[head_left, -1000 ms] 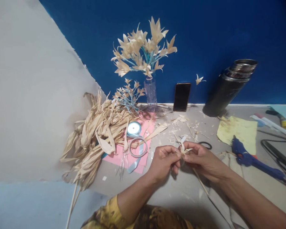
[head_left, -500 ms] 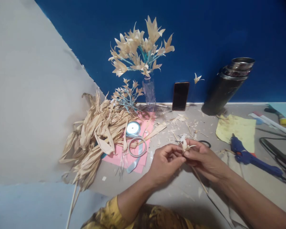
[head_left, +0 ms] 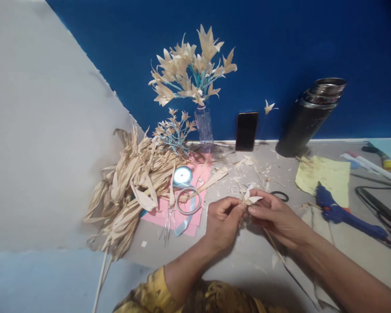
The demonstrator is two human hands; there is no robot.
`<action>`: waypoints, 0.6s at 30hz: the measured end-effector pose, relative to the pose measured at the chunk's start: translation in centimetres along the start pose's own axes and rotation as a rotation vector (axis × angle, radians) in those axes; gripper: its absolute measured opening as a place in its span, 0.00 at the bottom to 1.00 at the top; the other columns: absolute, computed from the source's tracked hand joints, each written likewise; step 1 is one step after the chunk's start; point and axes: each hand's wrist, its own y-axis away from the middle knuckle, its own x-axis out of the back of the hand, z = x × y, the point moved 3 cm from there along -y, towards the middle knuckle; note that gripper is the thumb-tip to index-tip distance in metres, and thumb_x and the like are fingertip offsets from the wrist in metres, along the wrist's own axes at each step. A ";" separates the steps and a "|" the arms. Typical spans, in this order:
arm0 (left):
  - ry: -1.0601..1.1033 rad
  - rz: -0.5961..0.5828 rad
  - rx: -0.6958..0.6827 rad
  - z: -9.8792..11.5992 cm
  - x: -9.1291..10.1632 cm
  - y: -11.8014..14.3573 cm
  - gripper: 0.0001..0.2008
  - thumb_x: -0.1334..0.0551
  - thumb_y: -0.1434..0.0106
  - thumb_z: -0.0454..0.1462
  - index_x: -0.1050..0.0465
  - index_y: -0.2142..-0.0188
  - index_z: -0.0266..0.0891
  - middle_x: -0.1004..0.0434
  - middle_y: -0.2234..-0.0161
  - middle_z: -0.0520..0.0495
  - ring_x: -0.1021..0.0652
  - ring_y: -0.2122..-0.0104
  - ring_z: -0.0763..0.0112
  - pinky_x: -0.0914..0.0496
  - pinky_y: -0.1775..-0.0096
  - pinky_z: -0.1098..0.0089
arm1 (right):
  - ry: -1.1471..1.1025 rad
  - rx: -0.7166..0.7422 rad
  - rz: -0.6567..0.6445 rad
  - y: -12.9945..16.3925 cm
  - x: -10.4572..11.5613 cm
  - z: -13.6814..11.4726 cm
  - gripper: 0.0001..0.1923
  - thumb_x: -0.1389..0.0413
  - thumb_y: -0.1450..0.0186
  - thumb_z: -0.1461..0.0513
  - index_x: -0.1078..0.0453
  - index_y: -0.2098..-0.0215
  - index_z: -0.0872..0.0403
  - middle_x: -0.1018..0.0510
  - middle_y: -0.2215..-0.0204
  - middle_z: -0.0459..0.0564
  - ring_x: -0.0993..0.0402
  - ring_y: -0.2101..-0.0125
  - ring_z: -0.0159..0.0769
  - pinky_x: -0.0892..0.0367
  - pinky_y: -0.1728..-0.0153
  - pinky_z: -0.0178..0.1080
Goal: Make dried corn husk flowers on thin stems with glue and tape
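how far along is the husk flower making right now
Done: a vase of finished flowers stands by the wall. In hand: left hand and right hand pinch a small husk flower on a stick. Left: a pile of husks lies unused.

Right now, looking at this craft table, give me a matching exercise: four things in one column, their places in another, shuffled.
Things:
1 small husk flower
2 phone
3 glue gun
4 dried husks

Places:
A propped against the blue wall
B heaped at the table's left
C pinched between the left hand and right hand
D lying right of the hands

Pairs: 1-C, 2-A, 3-D, 4-B
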 end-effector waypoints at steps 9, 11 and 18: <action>0.133 0.008 0.112 -0.8 -0.1 0.0 0.22 0.36 0.35 0.53 0.32 0.73 0.39 0.32 0.82 0.55 0.34 0.85 0.78 0.40 0.80 0.75 | 0.053 0.014 -0.017 -0.2 0.4 0.2 0.21 0.24 0.50 0.55 0.24 0.63 0.54 0.27 0.73 0.43 0.41 0.78 0.24 0.51 0.78 0.31; 0.171 0.007 0.128 -0.9 -0.2 -0.1 0.23 0.37 0.34 0.55 0.31 0.73 0.38 0.33 0.83 0.55 0.34 0.85 0.79 0.41 0.80 0.76 | 0.060 0.011 0.007 -0.3 0.5 0.3 0.22 0.24 0.51 0.55 0.23 0.64 0.54 0.29 0.73 0.42 0.44 0.79 0.23 0.53 0.79 0.31; 0.512 -0.043 0.304 -1.9 -0.6 -0.8 0.19 0.34 0.38 0.49 0.34 0.75 0.39 0.43 0.87 0.61 0.43 0.89 0.82 0.48 0.83 0.78 | 0.110 -0.009 0.014 -0.5 0.8 0.6 0.21 0.25 0.49 0.53 0.24 0.64 0.54 0.33 0.79 0.39 0.48 0.81 0.23 0.57 0.79 0.32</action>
